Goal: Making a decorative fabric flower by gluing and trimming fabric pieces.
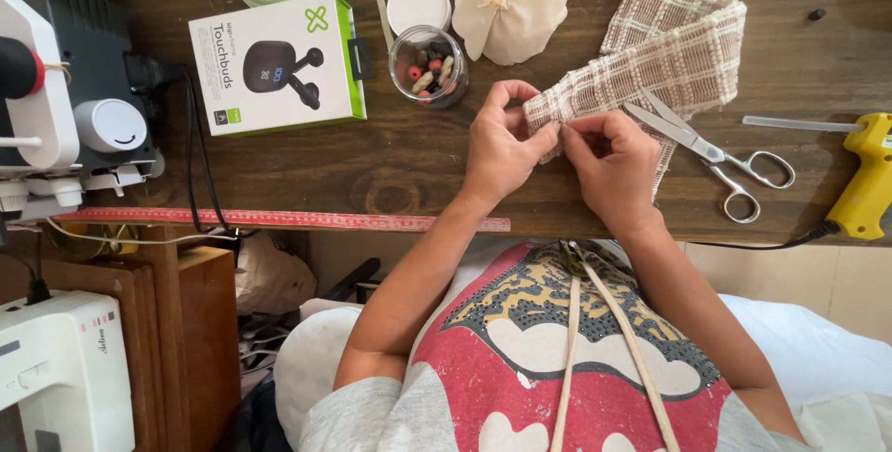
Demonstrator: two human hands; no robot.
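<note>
A long strip of checked beige and brown woven fabric (674, 52) lies folded over on the dark wooden table (409, 155). My left hand (502, 150) and my right hand (613, 164) both pinch the strip's near end between fingers and thumbs, close together at the table's front edge. A pair of silver scissors (715, 155) lies shut just right of my right hand, partly on the fabric.
A yellow glue gun (864, 178) lies at the right edge. A glass jar of beads (429, 66), its white lid (418, 1), a small cloth pouch (516, 6) and a white and green box (274, 62) sit behind. A sewing machine (56, 99) stands left; a red ruler (279, 220) lines the front edge.
</note>
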